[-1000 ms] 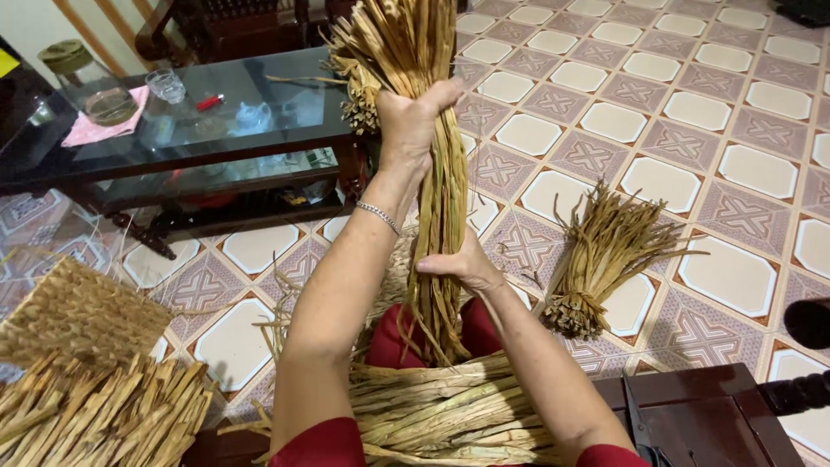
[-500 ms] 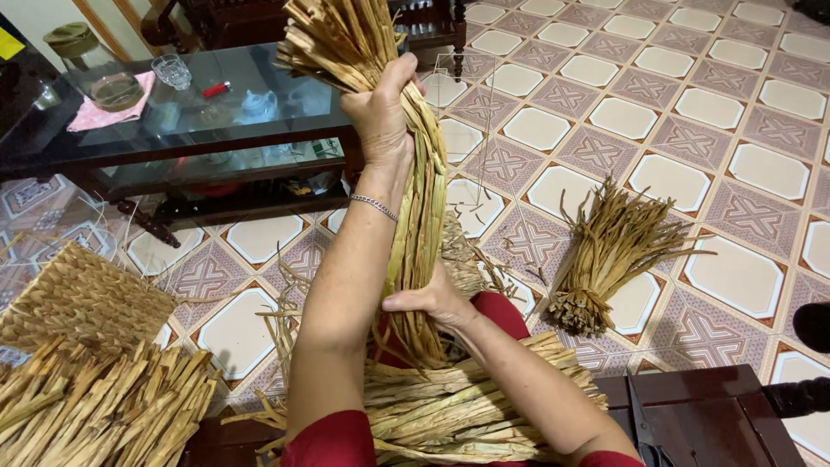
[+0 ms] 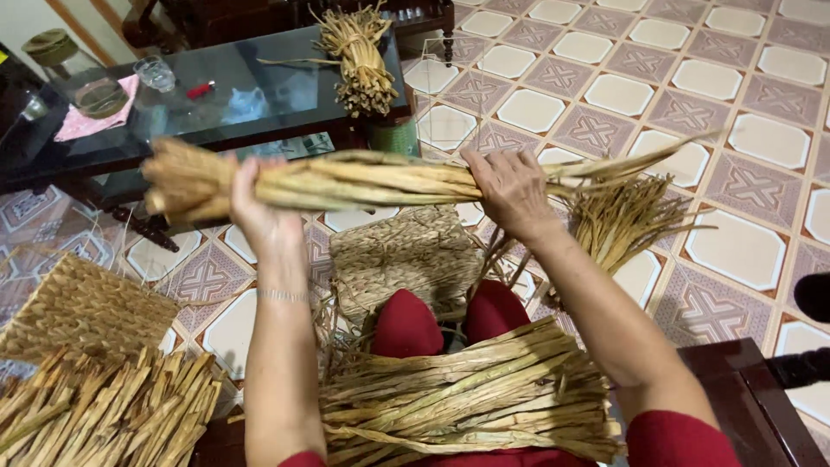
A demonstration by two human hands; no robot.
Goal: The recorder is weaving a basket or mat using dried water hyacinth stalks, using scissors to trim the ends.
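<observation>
Bundle (image 3: 372, 180) now lies level across the view; half a sec ago it stood near upright, left hand up top, right hand low. Both hands have swung it flat, held at chest height over floor tiles.

L hand (image 3: 259, 216): fingers wrapped shut round bundle near its thick cut end, palm side toward cam, bracelet on wrist. Cut ends stick out past hand to the left.

R hand (image 3: 512, 192): closed over bundle from above, back of hand up, past the middle. Thin tips run on to the right beyond it, fraying out.

Below bundle: woven mat (image 3: 406, 255) on floor, red knees just under it. Stack of flat strips (image 3: 467, 393) across lap. More strips (image 3: 104, 411) lower left, beside a woven panel (image 3: 82, 303).

Loose sheaf (image 3: 627, 220) on tiles, right of R hand, partly behind the bundle tips. Another sheaf (image 3: 359, 56) rests on the dark glass counter (image 3: 285, 95) at back, well apart from hands.
</observation>
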